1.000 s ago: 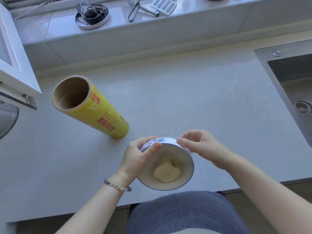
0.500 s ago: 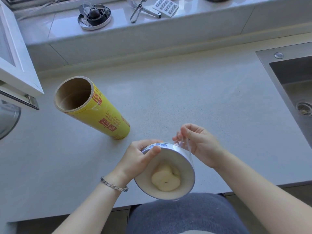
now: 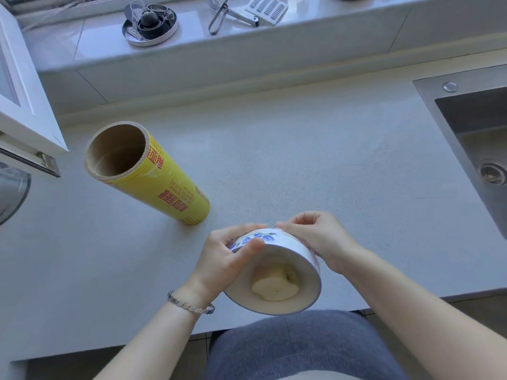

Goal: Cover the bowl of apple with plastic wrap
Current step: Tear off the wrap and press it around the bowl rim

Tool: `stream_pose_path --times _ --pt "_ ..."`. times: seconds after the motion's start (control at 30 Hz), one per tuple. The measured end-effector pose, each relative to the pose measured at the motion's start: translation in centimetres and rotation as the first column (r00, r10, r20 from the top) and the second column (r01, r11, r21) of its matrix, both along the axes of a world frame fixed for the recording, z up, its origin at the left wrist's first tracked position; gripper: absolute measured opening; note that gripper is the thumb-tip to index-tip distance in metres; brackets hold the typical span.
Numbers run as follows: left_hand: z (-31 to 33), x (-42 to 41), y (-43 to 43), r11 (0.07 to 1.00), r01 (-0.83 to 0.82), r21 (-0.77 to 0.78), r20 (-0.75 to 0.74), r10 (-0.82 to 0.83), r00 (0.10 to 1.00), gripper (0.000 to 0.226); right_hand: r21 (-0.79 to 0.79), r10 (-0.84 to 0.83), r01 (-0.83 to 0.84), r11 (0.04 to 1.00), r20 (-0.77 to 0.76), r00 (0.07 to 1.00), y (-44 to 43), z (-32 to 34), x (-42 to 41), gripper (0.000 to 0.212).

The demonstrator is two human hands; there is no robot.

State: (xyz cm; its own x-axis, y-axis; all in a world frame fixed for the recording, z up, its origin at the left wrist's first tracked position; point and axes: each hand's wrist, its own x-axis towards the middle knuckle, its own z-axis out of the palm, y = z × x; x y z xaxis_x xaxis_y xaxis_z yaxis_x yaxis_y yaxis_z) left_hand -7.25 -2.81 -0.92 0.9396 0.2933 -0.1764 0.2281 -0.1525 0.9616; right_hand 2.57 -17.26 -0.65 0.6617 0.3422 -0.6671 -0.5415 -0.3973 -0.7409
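Bowl (image 3: 307,259), one, white with blue flowers, tilted toward the person above the near counter (image 3: 301,149) edge, holding one pale apple piece (image 3: 275,286). Left hand (image 3: 230,259) grips its rim, thumb across the top. Right hand (image 3: 315,237) closes on the far wall, seemingly pinching clear plastic wrap (image 3: 308,246), hard to see. One yellow wrap roll (image 3: 153,179) stands nearby; one sink (image 3: 477,133) lies right.

**Bowl of apple held tilted above kitchen surface**

Both hands grip a white bowl (image 3: 308,259) holding pale apple (image 3: 274,287): left hand (image 3: 227,259) at nine o'clock, right hand (image 3: 319,237) at one o'clock. A yellow wrap roll (image 3: 164,192) stands on the grey surface (image 3: 301,160) at ten o'clock.
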Motion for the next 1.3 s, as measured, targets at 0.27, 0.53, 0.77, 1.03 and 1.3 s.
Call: stream_pose_path --times 0.27,0.53,0.77,1.03,1.3 --pt "-0.4 -0.6 -0.1 0.999 -0.031 -0.028 -0.018 0.03 0.999 0.027 -0.045 -0.003 0.026 0.999 0.449 0.894 -1.7 0.8 1.2 0.005" --pt "0.0 -0.3 -0.1 0.998 -0.061 -0.009 0.017 0.061 0.998 0.031 0.259 0.38 -0.454 0.852 0.29 0.878 -1.8 1.0 -1.8 0.047" --pt "0.1 -0.4 0.1 0.992 -0.122 -0.026 0.023 0.123 0.992 0.03 0.283 0.504 -0.529 0.8 0.161 0.849 -3.0 0.1 -0.3 0.097" --pt "-0.5 0.0 -0.5 0.933 -0.306 -0.19 -0.113 0.288 0.951 0.025 0.376 0.26 -0.29 0.88 0.129 0.957 -2.8 -0.3 -0.6 0.033" --pt "0.7 1.9 1.4 0.971 0.149 -0.186 -0.224 -0.19 0.956 0.027 0.333 0.229 -0.243 0.911 0.082 0.97 -2.5 -0.9 -0.2 0.017"
